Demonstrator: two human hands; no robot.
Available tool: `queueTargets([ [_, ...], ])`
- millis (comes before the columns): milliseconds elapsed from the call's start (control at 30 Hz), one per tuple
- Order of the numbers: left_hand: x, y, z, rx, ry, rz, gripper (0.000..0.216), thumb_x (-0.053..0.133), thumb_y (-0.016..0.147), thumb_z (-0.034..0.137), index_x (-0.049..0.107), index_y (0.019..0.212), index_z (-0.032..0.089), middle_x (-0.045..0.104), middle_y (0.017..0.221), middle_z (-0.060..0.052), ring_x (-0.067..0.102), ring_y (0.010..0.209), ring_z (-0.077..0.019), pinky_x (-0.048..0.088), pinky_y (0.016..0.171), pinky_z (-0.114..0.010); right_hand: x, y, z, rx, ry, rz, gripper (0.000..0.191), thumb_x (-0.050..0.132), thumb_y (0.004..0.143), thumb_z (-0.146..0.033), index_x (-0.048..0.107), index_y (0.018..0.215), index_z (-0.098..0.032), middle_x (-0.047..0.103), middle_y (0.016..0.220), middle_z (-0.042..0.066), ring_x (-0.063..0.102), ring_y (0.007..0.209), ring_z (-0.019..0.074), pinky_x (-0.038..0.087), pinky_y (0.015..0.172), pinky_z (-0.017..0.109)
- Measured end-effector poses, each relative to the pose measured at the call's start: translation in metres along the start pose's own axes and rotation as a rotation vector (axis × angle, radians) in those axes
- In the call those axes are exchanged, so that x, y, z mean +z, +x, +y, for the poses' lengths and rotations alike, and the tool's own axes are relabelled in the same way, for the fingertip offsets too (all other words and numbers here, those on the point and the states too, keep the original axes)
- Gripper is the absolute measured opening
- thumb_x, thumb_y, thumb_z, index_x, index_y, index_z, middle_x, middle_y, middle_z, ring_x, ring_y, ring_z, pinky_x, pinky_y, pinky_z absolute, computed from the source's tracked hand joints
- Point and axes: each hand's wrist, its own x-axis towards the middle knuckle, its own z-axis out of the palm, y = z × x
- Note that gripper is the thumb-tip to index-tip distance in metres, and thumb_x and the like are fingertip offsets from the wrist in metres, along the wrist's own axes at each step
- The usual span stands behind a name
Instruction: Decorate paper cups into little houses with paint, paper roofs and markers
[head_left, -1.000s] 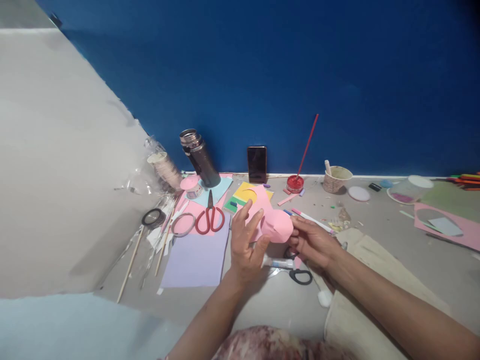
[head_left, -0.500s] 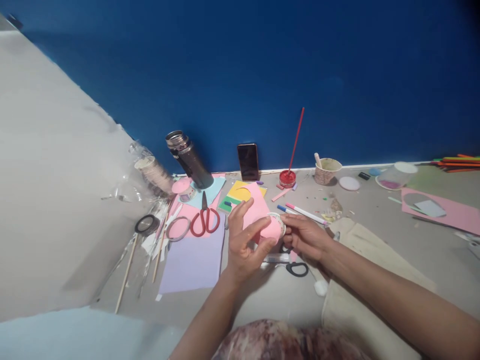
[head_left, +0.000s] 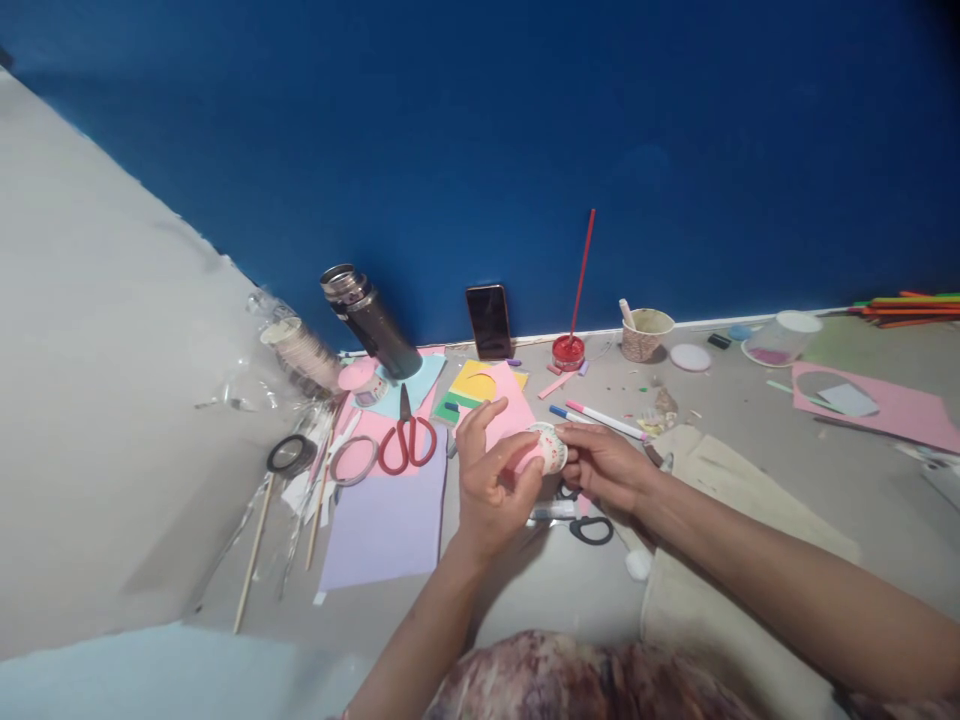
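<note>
A small patterned paper cup (head_left: 553, 450) lies sideways between my two hands. Pink paper (head_left: 528, 456) covers its left end. My left hand (head_left: 486, 482) pinches that pink end between thumb and index finger, its other fingers raised. The fingertips of my right hand (head_left: 609, 465) grip the opposite rim. Behind my left fingers lies a pink sheet (head_left: 512, 395). Black-handled scissors (head_left: 592, 530) and a clear tube (head_left: 553, 510) rest below the cup, partly hidden by my hands.
Red-handled scissors (head_left: 406, 445), a lilac sheet (head_left: 382, 530) and black tape (head_left: 289, 455) lie to the left. At the back stand a dark flask (head_left: 382, 330), a phone (head_left: 489, 322), a red pot (head_left: 568, 352) with a stick in it, and a paper cup (head_left: 646, 336). Cloth (head_left: 739, 530) spreads at right.
The cup has turned in my fingers, so more of its patterned side shows and less of the pink end. Both hands keep their hold. The whole view has shifted slightly.
</note>
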Motion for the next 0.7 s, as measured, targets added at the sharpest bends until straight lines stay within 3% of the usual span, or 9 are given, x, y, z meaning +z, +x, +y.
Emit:
queueTargets([
  [100,-0.006,-0.001,-0.002,-0.041,-0.109,-0.042,0.047,0.074,0.09,0.031,0.068,0.136,0.03,0.052,0.154,-0.013,0.044,0.146,-0.0362,0.035,0.122,-0.058,-0.003,0.004,-0.003,-0.016,0.009,0.009,0.026,0.091,0.073,-0.021,0.067,0.079,-0.015,0.059,0.058,-0.004,0.047,0.05,0.0071,0.039,0.046,0.018],
  [167,-0.011,0.0,-0.005,-0.126,-0.18,-0.034,0.045,0.071,0.093,0.034,0.067,0.137,0.03,0.051,0.153,-0.013,0.043,0.148,-0.0348,0.032,0.124,-0.057,-0.008,0.008,-0.01,-0.048,0.015,0.019,0.025,0.089,0.073,-0.018,0.067,0.085,-0.016,0.063,0.061,-0.002,0.051,0.051,0.0089,0.044,0.047,0.02],
  [267,-0.015,0.003,-0.009,-0.37,-0.277,-0.035,0.03,0.072,0.093,0.033,0.074,0.123,0.028,0.055,0.148,-0.012,0.046,0.145,-0.0333,0.036,0.123,-0.055,-0.015,0.016,-0.026,-0.104,0.037,0.027,0.026,0.087,0.071,-0.014,0.066,0.087,-0.017,0.057,0.058,-0.006,0.045,0.047,0.0063,0.04,0.044,0.016],
  [400,-0.01,0.008,-0.012,-0.654,-0.458,-0.187,0.06,0.086,0.079,0.029,0.068,0.136,0.027,0.053,0.152,-0.013,0.054,0.138,-0.0359,0.042,0.118,-0.054,-0.017,0.017,-0.035,-0.103,0.06,-0.005,0.028,0.085,0.069,-0.012,0.058,0.075,-0.018,0.041,0.05,-0.011,0.029,0.043,0.0028,0.029,0.04,0.011],
  [500,-0.004,0.01,-0.015,-0.68,-0.549,-0.291,0.078,0.09,0.073,0.023,0.062,0.145,0.028,0.051,0.157,-0.013,0.05,0.143,-0.038,0.038,0.122,-0.053,-0.012,0.012,-0.025,-0.055,0.047,-0.039,0.029,0.083,0.067,-0.011,0.055,0.07,-0.018,0.04,0.049,-0.011,0.028,0.043,0.0028,0.028,0.04,0.012],
  [633,0.0,0.01,-0.021,-0.622,-0.734,-0.422,0.093,0.091,0.07,0.021,0.051,0.154,0.03,0.045,0.165,-0.013,0.048,0.146,-0.038,0.042,0.119,-0.05,-0.007,0.006,-0.013,0.021,0.019,-0.069,0.025,0.079,0.067,-0.014,0.055,0.069,-0.019,0.04,0.046,-0.01,0.033,0.041,0.0066,0.032,0.039,0.018],
  [700,0.001,0.008,-0.024,-0.627,-0.79,-0.41,0.09,0.092,0.068,0.02,0.055,0.15,0.029,0.049,0.161,-0.013,0.053,0.142,-0.0358,0.047,0.115,-0.046,-0.007,0.007,-0.011,0.024,0.023,-0.069,0.024,0.078,0.067,-0.015,0.054,0.068,-0.02,0.042,0.046,-0.009,0.037,0.042,0.0085,0.035,0.04,0.02],
])
